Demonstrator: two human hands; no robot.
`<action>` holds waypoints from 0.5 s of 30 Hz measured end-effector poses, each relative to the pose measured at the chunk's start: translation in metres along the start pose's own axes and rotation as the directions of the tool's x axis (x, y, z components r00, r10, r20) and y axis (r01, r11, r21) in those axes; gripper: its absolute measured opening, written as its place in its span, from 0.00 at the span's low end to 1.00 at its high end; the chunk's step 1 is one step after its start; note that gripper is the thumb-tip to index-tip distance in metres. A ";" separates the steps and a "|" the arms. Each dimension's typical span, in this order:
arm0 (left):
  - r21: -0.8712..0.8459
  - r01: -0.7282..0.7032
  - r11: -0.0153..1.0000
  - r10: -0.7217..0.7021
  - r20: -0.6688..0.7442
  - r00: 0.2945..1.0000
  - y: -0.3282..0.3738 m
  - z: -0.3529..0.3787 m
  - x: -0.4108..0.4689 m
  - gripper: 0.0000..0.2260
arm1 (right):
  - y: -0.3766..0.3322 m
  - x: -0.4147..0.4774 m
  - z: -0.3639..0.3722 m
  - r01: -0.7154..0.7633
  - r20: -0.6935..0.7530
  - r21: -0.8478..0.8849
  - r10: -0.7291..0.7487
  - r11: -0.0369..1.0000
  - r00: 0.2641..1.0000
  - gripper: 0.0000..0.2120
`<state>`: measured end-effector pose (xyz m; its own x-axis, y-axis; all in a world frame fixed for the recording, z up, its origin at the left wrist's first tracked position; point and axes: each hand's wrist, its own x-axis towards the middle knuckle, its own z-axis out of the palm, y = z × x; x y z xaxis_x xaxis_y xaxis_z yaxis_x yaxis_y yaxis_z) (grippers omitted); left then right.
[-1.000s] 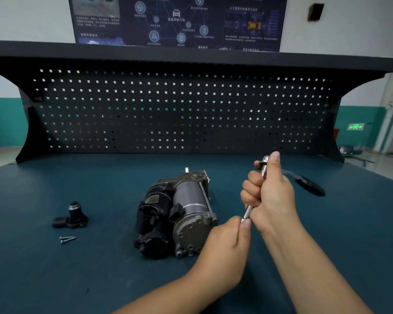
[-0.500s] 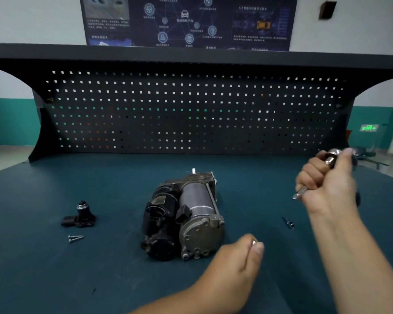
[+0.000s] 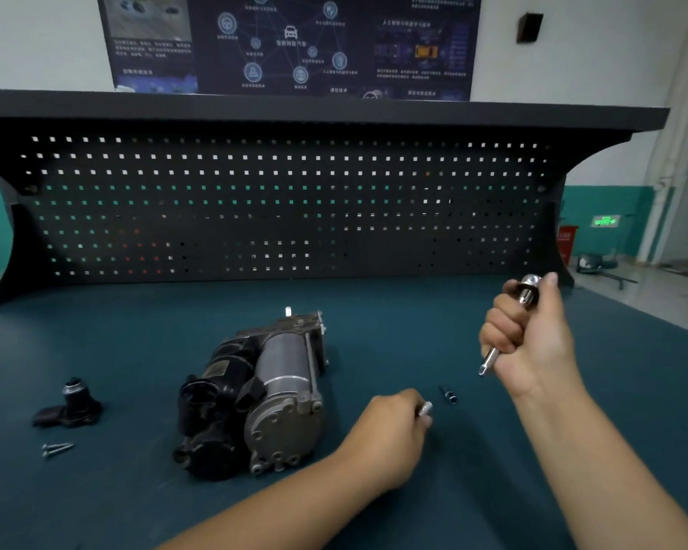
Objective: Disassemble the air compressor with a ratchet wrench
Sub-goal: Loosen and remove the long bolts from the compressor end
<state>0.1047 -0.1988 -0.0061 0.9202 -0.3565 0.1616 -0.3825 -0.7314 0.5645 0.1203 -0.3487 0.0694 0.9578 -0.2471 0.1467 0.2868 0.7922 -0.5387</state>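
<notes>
Since the earlier frame both hands are holding much the same poses: right hand (image 3: 533,339) still raised off the bench (image 3: 374,311), left hand (image 3: 390,434) still low beside the compressor. Right grip is closing in a fist around the ratchet wrench (image 3: 507,323), chrome head sticking out above the thumb, thin driver tip poking out below the fist. Left grip is pinching shut on a small silver bit (image 3: 426,408), only its end showing past the fingertips. Air compressor (image 3: 263,394) is lying on its side just left of the left grip, not touching it, well left of and below the right grip. Small dark socket piece (image 3: 448,394) is lying on the bench between the two grips, nearer the left one. Far left of both grips: black removed part (image 3: 70,406) and two screws (image 3: 56,448) in front of it. Pegboard (image 3: 287,208) is standing behind everything. Nothing is blocking the compressor. Wrench handle is hiding behind the right hand; the bit's shape is too blurry to make out.
</notes>
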 end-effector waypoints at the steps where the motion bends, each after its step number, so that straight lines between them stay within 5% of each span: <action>1: 0.005 0.018 1.000 -0.017 -0.020 1.000 0.002 0.005 0.012 0.10 | -0.002 0.002 -0.006 0.001 0.003 -0.004 -0.001 1.000 1.000 0.22; 7: 0.173 0.036 0.984 -0.008 -0.159 0.987 -0.003 0.027 0.077 0.10 | -0.009 0.010 -0.030 -0.009 -0.029 0.043 0.010 0.999 1.000 0.22; 15: 0.366 -0.037 0.930 0.048 -0.023 0.999 -0.010 0.020 0.107 0.14 | -0.005 0.011 -0.029 -0.061 0.002 0.078 0.061 0.995 0.998 0.22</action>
<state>0.2054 -0.2415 -0.0107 0.9022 -0.3783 0.2071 -0.4200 -0.8799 0.2222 0.1295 -0.3716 0.0491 0.9736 -0.1972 0.1153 0.2284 0.8467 -0.4807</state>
